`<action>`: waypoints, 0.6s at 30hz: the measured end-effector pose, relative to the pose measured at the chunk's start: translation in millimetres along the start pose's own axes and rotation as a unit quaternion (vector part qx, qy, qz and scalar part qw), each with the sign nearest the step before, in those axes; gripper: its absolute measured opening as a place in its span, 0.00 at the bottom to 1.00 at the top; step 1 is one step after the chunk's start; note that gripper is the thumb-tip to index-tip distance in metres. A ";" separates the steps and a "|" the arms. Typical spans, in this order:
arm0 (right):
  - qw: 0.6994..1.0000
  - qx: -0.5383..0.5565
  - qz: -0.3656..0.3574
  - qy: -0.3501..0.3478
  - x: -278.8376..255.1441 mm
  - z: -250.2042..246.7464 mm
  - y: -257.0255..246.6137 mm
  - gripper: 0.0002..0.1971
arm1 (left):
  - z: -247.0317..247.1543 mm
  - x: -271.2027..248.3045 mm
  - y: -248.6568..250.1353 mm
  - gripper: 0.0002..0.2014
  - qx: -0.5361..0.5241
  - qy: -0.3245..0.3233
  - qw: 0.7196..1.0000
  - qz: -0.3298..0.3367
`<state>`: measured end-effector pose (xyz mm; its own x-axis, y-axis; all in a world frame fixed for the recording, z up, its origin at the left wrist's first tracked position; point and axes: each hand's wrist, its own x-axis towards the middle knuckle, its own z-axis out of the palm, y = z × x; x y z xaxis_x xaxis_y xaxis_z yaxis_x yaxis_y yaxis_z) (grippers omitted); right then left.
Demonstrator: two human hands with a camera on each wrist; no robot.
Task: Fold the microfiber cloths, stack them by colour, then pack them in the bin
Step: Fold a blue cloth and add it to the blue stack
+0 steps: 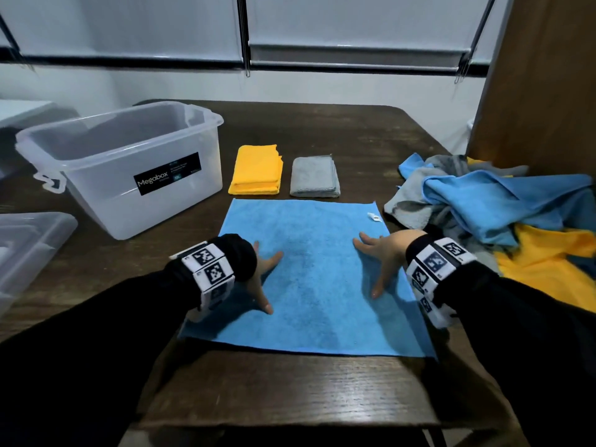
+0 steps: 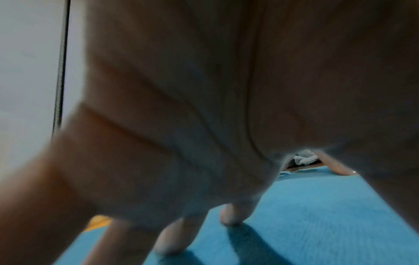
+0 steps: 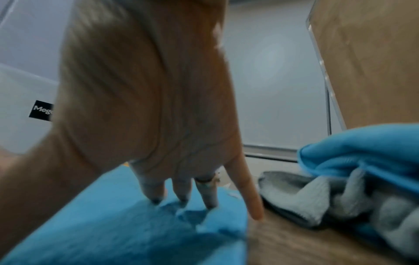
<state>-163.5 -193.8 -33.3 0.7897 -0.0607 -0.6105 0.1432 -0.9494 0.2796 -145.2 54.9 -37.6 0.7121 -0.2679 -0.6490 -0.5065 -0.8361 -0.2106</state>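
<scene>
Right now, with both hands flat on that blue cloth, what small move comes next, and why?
Probably fold it in half: the blue cloth lies spread flat under the left hand and right hand, while the yellow stack and grey stack are already folded.

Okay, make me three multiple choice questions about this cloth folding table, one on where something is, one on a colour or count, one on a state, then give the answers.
1. Where does the folded grey microfiber cloth lie?
A. inside the bin
B. right of the folded yellow cloth
C. on the unsorted pile

2. How many folded stacks lie beyond the spread cloth?
A. two
B. four
C. none

3. What state is the large blue microfiber cloth in?
A. rolled up
B. folded in quarters
C. spread flat

Answers:
B, the folded grey microfiber cloth sits beside the folded yellow cloth.
A, only yellow and grey.
C, the large blue microfiber cloth lies flat under the left hand and right hand.
</scene>
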 end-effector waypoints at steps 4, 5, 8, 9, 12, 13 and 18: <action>0.999 -0.037 -0.029 -0.023 -26.7 0.0 -10.2 0.36 | 9.7 -20.1 -8.3 0.47 0.005 0.005 1.000 0.027; 0.997 -0.041 -0.056 -0.018 -30.1 -0.3 -18.5 0.32 | 10.6 -27.3 -6.2 0.42 0.010 0.016 0.998 0.056; 0.992 -0.055 -0.109 0.005 -38.0 -3.4 -49.1 0.28 | 12.5 -44.1 13.7 0.40 0.054 0.040 0.993 0.096; 0.990 -0.069 -0.123 0.009 -39.3 -3.6 -59.0 0.29 | 12.7 -48.6 23.2 0.41 0.080 0.044 0.991 0.094; 0.987 -0.094 -0.134 0.010 -50.7 -6.5 -83.5 0.27 | 14.4 -58.3 47.9 0.37 0.166 0.035 0.983 0.074; 0.986 -0.095 -0.135 0.010 -54.2 -6.7 -88.6 0.27 | 17.3 -59.4 54.0 0.31 0.186 0.043 0.979 0.075; 0.992 -0.049 -0.116 0.029 -69.2 -2.2 -93.7 0.25 | 35.8 -54.2 60.2 0.21 0.232 0.065 0.968 0.068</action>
<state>-230.3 -99.9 -15.6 0.7609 0.1763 -0.6245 0.3800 -0.9012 0.2085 -231.7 36.1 -41.2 0.6640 -0.4435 -0.6020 -0.7418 -0.4919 -0.4559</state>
